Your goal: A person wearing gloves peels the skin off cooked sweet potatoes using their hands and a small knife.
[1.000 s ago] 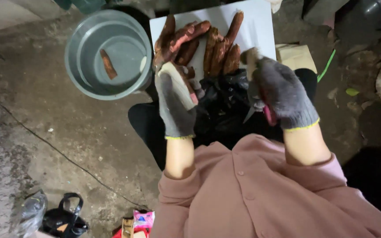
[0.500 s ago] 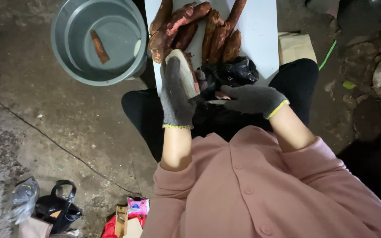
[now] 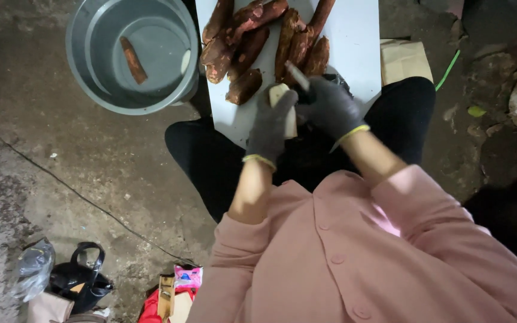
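Bags (image 3: 61,281) are lying on the concrete floor (image 3: 91,179), well to the lower left of the white board (image 3: 354,54) that is serving as a tabletop across the person's lap. Up and left of that board, just beside its edge, a grey basin (image 3: 85,78) is standing on the floor and holding one reddish-brown root piece (image 3: 133,60). On the board itself, a heap of unpeeled brown roots (image 3: 258,42) is lying toward the far end. At the board's near edge, the left hand (image 3: 272,122), gloved in grey, is clamping a pale peeled root (image 3: 280,96) and holding it upright. Directly right of it, touching the same root, the gloved right hand (image 3: 329,106) is gripping a small knife (image 3: 297,75); its blade is pointing up and away over the root. Both hands are working close together. Right of the board, just beside it, a brown cardboard piece (image 3: 405,60) is lying on the floor.
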